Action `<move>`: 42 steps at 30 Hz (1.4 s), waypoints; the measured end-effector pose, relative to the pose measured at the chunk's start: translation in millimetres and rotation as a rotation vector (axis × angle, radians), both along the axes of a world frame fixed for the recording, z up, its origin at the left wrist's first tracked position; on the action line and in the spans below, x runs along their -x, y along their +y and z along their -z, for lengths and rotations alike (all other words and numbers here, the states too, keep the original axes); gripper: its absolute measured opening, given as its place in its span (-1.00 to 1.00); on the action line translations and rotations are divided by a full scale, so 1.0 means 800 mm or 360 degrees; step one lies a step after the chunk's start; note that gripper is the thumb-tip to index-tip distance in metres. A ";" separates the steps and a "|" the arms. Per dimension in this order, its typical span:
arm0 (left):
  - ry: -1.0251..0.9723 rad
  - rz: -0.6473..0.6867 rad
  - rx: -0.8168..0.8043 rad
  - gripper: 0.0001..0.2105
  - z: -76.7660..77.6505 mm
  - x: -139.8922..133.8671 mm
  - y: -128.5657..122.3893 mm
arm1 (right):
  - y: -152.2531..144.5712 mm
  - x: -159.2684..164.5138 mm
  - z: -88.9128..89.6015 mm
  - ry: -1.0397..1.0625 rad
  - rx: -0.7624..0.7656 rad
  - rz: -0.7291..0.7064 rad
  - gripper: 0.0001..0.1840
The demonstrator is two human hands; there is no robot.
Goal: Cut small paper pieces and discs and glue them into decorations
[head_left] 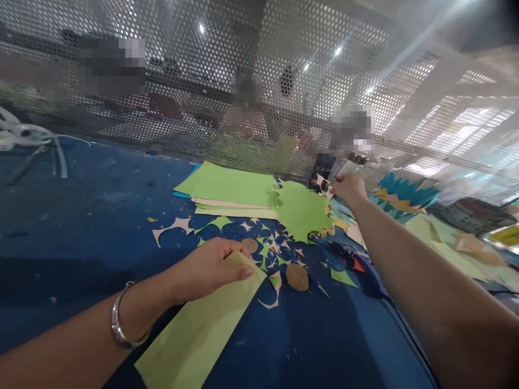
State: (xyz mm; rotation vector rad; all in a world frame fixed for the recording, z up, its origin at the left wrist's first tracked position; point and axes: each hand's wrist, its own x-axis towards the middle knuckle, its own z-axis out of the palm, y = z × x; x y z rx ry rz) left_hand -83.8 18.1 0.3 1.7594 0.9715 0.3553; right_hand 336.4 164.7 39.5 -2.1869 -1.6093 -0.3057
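Observation:
My left hand [227, 267], with a silver bangle on its wrist, pinches the upper end of a folded-looking yellow-green paper strip [211, 324] between thumb and fingers. The strip slants down toward the near edge of the view. My right hand [351, 188] is stretched far out to the back right, beside a pale cut paper piece [324, 186] and a greyish clear object [346, 166]. Its fingers are mostly hidden, so I cannot make out a hold. Between the hands lies a scalloped green paper shape [304, 210], overlapping a stack of green sheets [233, 183].
Paper scraps [271, 251] litter the blue table [101, 216] around a brown disc [297, 277]. A cable [405, 324] runs under my right arm. A teal paper fringe [405, 194] stands at the right. White scissor-like handles [24, 132] lie far left. A perforated metal screen [182, 81] closes the back.

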 end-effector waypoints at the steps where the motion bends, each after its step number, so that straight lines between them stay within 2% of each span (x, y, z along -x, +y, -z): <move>1: -0.0008 0.0009 -0.0018 -0.64 0.002 0.001 0.001 | -0.003 0.001 0.005 0.0022 0.0037 0.0022 -0.69; 5: -0.0021 0.0014 -0.0072 -0.65 0.003 0.000 0.001 | -0.021 0.006 0.019 0.0084 0.0094 0.0105 -0.71; 9: -0.0008 0.0014 -0.0035 -0.65 0.000 -0.001 -0.002 | -0.045 0.010 0.018 0.0122 0.0098 0.0096 -0.70; 15: -0.0013 0.0022 0.0020 -0.65 -0.001 0.000 -0.003 | -0.077 0.026 0.025 0.0291 0.0218 -0.0086 -0.79; 21: -0.0025 0.0047 0.0017 -0.59 0.002 0.000 -0.003 | -0.082 0.046 0.038 0.0678 0.0118 -0.0280 -0.87; 23: -0.0012 0.0040 -0.0031 -0.58 0.003 0.000 -0.004 | -0.082 0.054 0.033 0.0862 0.0048 -0.0368 -0.85; 26: 0.0016 0.0035 -0.0101 -0.61 0.004 0.000 -0.006 | -0.085 0.071 0.014 0.1150 -0.0104 -0.0522 -0.77; 30: 0.0008 0.0070 -0.0102 -0.68 0.002 -0.002 -0.008 | -0.088 0.100 -0.019 0.1482 -0.0425 -0.0690 -0.79; 32: -0.0005 0.0057 -0.0133 -0.70 0.001 -0.003 -0.009 | -0.087 0.119 -0.029 0.1650 -0.0594 -0.0760 -0.81; 33: -0.0005 0.0041 -0.0159 -0.70 0.001 -0.003 -0.009 | -0.086 0.128 -0.031 0.1894 -0.0707 -0.0821 -0.78; 37: -0.0017 0.0000 -0.0198 -0.71 0.001 -0.003 -0.009 | -0.080 0.171 -0.026 0.2122 -0.0765 -0.0925 -0.76; 39: -0.0020 0.0015 -0.0199 -0.72 0.002 -0.003 -0.009 | -0.078 0.193 -0.020 0.2166 -0.0719 -0.1011 -0.74; 42: -0.0015 0.0033 -0.0210 -0.73 0.003 -0.003 -0.008 | -0.071 0.223 -0.004 0.1891 -0.0534 -0.1059 -0.75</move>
